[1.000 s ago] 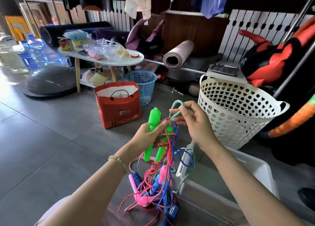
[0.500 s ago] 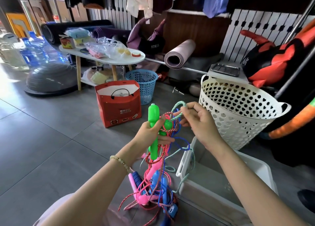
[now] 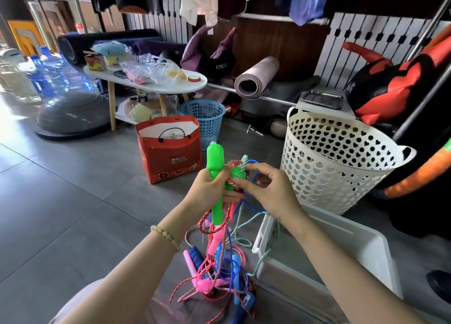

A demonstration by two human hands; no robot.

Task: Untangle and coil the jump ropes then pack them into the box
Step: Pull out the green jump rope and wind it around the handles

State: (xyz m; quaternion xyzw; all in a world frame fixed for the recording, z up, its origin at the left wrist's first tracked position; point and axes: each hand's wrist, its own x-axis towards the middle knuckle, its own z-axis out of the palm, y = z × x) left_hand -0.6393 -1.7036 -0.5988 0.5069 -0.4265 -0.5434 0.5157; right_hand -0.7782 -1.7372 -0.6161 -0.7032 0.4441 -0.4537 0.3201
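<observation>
- Your left hand (image 3: pixel 210 189) gripped a green handle (image 3: pixel 214 159) upright at mid-shaft. Your right hand (image 3: pixel 272 193) pinched the ropes (image 3: pixel 216 262) where they knotted round the second green handle (image 3: pixel 237 174). The hands were nearly touching.
- The ropes hung from there to the floor, pink handles (image 3: pixel 205 283) lowest, just beside the box (image 3: pixel 361 229).
- The cords looked light, limp and quick to snag; the handles looked stiff, probably slick plastic.
- Your best hold seemed to be a handle, fed back through the loops rather than tugging cord.

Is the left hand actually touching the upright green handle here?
Touching. The head view shows the left hand wrapped round the green handle, fingers curled about its shaft below the thick top.
</observation>
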